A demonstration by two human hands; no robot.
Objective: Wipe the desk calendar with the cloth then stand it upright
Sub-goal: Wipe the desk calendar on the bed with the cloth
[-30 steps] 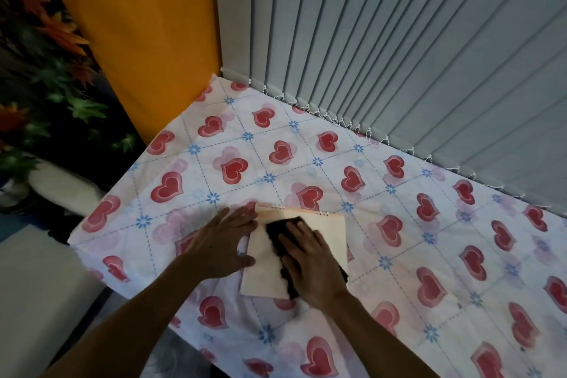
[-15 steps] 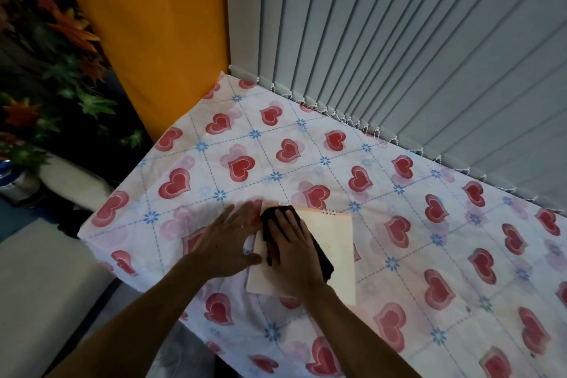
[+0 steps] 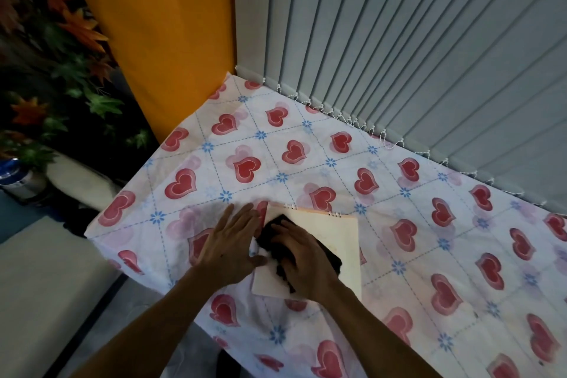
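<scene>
The desk calendar (image 3: 336, 239) lies flat on the heart-patterned tablecloth (image 3: 276, 163), a pale cream card with a wire spiral along its far edge. A black cloth (image 3: 270, 235) rests on its left half. My right hand (image 3: 303, 258) presses down on the cloth, fingers curled over it and hiding most of it. My left hand (image 3: 231, 244) lies flat with fingers spread, on the tablecloth at the calendar's left edge, thumb touching the card.
Grey vertical blinds (image 3: 399, 55) with a bead chain run along the table's far edge. An orange wall panel (image 3: 159, 34) stands at the far-left corner. Artificial leaves (image 3: 55, 70) and a small tin (image 3: 18, 178) sit left, off the table. The table's left edge lies close to my left hand.
My right hand has slid the black cloth from the calendar's middle toward its upper left corner, then slightly back toward me. My left hand has stayed at the left edge.
</scene>
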